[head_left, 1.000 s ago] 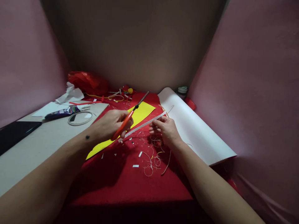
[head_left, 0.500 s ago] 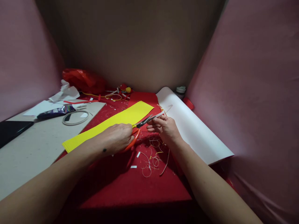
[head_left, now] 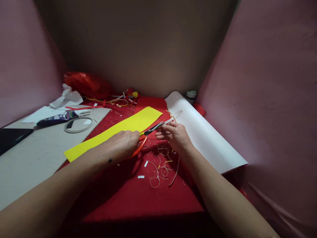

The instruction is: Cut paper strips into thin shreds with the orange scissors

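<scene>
The left hand (head_left: 122,143) reaches in from the lower left, forearm low over the red cloth (head_left: 138,198), knuckles up. Its fingers are curled closed through the orange handles of the scissors (head_left: 148,133), whose blades point up and right. The right hand (head_left: 175,136) comes in from the lower right and pinches a white paper strip (head_left: 169,121) between thumb and fingertips, right at the blade tips. A yellow sheet (head_left: 116,130) lies just behind the left hand, and paper clippings (head_left: 160,170) lie scattered below both hands.
</scene>
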Tool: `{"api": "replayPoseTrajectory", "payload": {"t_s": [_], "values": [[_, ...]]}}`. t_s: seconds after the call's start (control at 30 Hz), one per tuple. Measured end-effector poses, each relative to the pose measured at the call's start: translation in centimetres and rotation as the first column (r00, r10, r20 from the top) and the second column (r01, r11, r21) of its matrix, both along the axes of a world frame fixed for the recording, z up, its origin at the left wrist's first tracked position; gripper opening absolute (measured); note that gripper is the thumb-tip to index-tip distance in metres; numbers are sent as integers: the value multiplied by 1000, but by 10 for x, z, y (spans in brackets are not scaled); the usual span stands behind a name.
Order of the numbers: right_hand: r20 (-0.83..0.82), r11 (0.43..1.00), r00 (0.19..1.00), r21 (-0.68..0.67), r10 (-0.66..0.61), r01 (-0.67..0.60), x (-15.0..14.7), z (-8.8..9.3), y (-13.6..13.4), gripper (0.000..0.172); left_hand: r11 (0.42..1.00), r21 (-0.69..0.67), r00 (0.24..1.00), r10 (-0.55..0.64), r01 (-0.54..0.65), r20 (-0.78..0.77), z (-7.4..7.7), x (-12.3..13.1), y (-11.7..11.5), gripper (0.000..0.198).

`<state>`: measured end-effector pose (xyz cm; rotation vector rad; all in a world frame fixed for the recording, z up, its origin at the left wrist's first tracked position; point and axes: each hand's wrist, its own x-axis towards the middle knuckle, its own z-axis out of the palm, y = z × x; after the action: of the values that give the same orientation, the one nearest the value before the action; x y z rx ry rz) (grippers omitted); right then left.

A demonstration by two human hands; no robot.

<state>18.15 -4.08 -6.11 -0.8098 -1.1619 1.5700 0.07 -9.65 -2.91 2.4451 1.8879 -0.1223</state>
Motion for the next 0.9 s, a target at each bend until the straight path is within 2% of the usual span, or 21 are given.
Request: {"api": "replayPoseTrajectory", "payload": {"t_s": [0.33, 0.53, 0.6, 0.7, 0.8, 0.9], "values": [[5, 1000, 1000, 7, -1, 1, 2, -1, 0, 7, 999, 37, 994, 23, -28, 107, -2, -3, 1, 25], [-30, 1000, 999, 1, 17, -17, 1, 1, -1, 7, 990, -106, 987, 102, -89, 124, 8, 7, -1, 19], [-25, 1000, 999, 0, 30, -30, 0, 1, -2, 7, 985, -138, 984, 118, -99, 136, 7, 7, 0, 17], [-3, 998, 998, 9, 60, -60, -2, 2, -3, 9, 990, -112, 980, 108, -90, 169, -2, 1, 2, 20], [25, 998, 998, 13, 63, -63, -3, 2, -4, 10, 995, -49, 986, 92, -86, 138, -4, 0, 2, 19], [35, 999, 998, 16, 49, -50, -3, 2, -6, 7, 994, -74, 995, 80, -75, 66, 2, 5, -1, 20]]}}
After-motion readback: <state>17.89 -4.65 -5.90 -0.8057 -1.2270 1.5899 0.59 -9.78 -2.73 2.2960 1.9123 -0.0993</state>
